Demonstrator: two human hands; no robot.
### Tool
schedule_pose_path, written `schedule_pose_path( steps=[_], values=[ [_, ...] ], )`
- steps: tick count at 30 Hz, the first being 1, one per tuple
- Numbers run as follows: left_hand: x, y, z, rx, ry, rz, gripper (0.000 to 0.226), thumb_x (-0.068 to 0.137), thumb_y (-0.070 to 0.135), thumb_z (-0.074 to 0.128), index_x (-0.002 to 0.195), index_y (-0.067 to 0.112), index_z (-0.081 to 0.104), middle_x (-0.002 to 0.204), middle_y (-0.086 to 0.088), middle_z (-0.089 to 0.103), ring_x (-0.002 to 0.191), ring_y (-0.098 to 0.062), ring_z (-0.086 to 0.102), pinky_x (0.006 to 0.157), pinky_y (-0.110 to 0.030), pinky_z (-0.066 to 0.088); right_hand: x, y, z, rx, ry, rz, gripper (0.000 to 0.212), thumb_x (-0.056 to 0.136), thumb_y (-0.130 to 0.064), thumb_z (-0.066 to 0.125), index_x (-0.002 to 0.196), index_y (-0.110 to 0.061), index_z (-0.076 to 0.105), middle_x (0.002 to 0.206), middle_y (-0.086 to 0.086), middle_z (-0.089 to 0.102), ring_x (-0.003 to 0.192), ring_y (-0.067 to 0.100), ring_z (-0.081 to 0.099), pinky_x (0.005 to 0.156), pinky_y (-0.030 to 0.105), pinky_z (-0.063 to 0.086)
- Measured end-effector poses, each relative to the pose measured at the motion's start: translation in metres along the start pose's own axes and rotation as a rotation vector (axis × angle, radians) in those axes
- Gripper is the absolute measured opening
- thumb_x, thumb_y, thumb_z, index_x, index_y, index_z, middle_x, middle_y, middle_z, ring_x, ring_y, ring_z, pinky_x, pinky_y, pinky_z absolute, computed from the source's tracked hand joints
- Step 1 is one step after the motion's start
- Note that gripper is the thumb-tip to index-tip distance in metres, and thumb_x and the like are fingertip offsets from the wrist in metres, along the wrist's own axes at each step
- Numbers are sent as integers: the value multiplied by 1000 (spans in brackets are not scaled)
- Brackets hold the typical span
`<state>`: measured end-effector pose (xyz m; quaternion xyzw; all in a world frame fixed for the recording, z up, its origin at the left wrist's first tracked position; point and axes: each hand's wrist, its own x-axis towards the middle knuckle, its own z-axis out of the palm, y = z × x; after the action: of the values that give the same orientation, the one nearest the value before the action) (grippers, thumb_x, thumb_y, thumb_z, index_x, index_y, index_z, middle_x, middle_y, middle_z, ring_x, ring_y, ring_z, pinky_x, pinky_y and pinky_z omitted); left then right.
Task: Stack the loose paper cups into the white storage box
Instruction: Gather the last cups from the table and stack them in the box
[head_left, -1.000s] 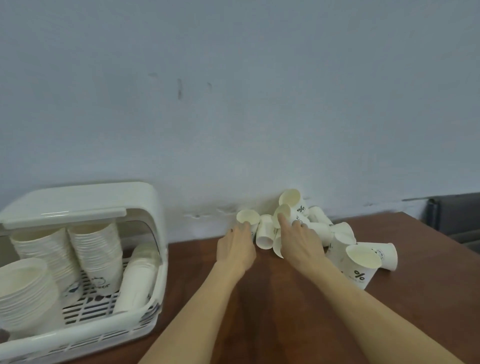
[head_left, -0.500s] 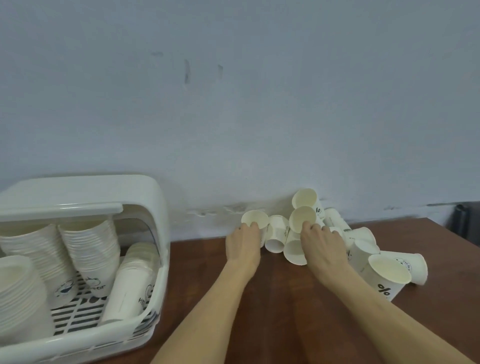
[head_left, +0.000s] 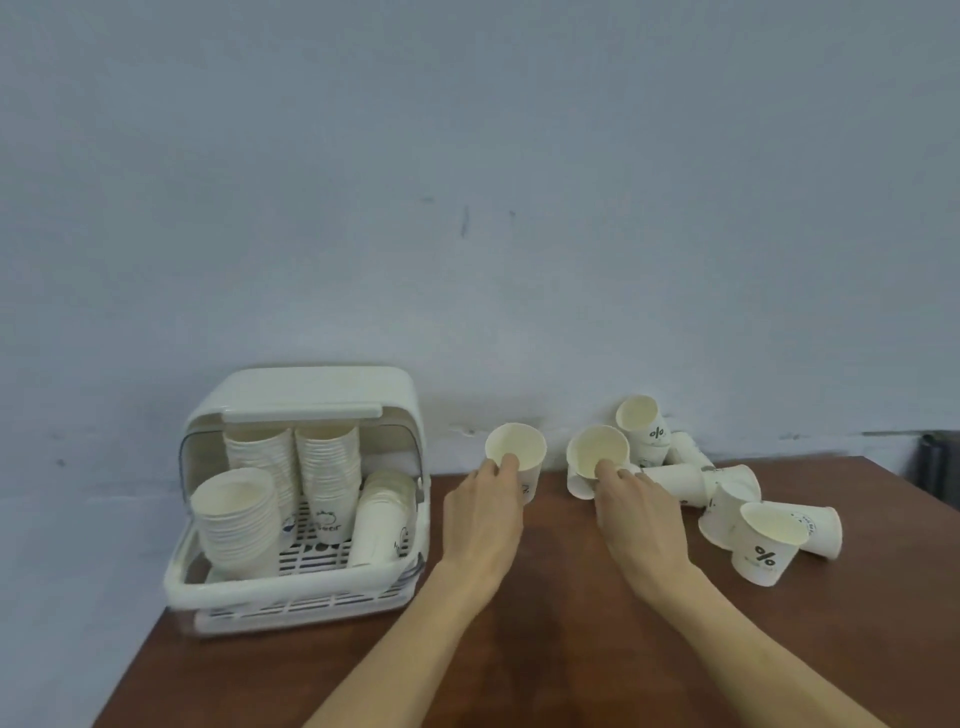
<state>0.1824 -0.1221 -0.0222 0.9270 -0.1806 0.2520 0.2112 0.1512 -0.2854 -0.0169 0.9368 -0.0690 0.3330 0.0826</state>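
My left hand (head_left: 485, 512) grips a white paper cup (head_left: 517, 451) by its near rim, mouth tilted toward me. My right hand (head_left: 636, 512) holds a second paper cup (head_left: 597, 451) the same way, thumb inside the rim. To the right, against the wall, lies a pile of loose paper cups (head_left: 727, 493), some printed with a % mark, most on their sides. The white storage box (head_left: 291, 584) stands at the left with its lid flipped up; inside are several tall stacks of nested cups (head_left: 291, 483).
The brown wooden table (head_left: 545, 649) runs up to a grey-blue wall. Its left edge falls just beyond the storage box. A dark object (head_left: 940, 467) stands past the table's far right corner.
Both hands have closed on a cup each and drawn them out of the pile toward me. The camera has swung left, bringing the whole storage box into view.
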Motion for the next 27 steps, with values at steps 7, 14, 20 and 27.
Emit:
schedule_pose_path(
  steps=[7,14,20,27],
  values=[
    [-33,-47,-68,111,84,-71,22,102,25,35,113,16,51,102,-4,60,86,-29,62,59,-35,37,-29,-53,-28,118,43,-72,33,69,-13,85,62,-11,53,45,3,47,39,25,47,33,28,23],
    [-54,-109,-133,210,176,-209,18,100,22,38,108,13,51,97,-7,59,75,-30,60,53,-35,35,-41,-110,-48,151,32,-98,33,69,-20,85,63,-13,54,46,1,51,37,24,49,41,26,16],
    [-67,-143,-156,286,181,-317,15,98,17,43,109,11,52,98,-10,59,79,-34,61,56,-36,36,-44,-140,-61,167,4,-113,34,63,-15,87,66,-14,54,48,0,53,38,24,50,43,24,17],
    [-70,-171,-152,361,12,-393,19,95,10,40,111,13,49,105,-9,58,89,-31,60,60,-35,35,-41,-155,-69,142,3,-127,39,49,-9,88,63,-15,52,46,-2,50,37,22,47,43,25,15]
  ],
)
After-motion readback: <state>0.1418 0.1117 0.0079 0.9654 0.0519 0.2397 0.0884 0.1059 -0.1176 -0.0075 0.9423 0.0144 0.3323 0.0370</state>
